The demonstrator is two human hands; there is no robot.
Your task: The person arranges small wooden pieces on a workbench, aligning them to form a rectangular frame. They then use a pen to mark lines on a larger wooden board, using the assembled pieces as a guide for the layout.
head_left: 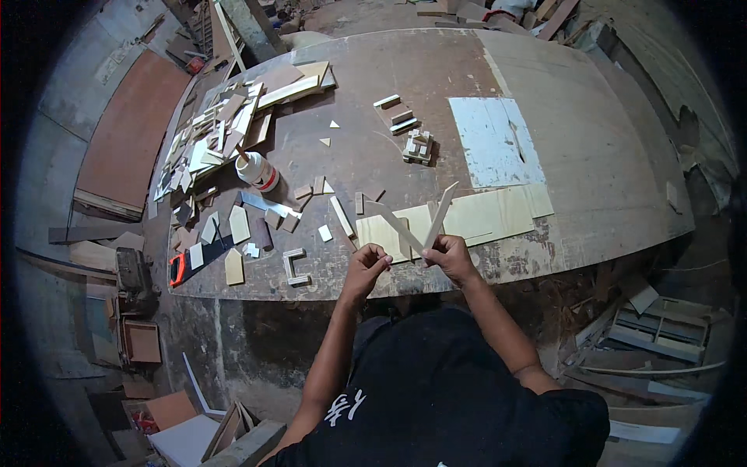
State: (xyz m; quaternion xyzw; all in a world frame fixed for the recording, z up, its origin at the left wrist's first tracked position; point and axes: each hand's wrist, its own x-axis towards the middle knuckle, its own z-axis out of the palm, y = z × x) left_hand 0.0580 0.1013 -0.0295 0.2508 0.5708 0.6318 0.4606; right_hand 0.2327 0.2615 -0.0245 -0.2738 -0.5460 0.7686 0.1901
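Observation:
Two pale wooden strips meet at their lower ends in a V, held above the table's near edge. My right hand pinches them at that joint. My left hand is just left of it, thumb and fingertips pressed together; whatever is between them is too small to make out. Beneath the strips lies a long pale plywood board. To the left of my left hand, a small C-shaped frame of wooden strips lies flat. A narrow strip rests beyond that hand.
A white glue bottle stands at left, before a heap of wood offcuts. A handsaw with an orange handle lies at the near left edge. Farther back are a small stacked wooden block structure and a worn white panel.

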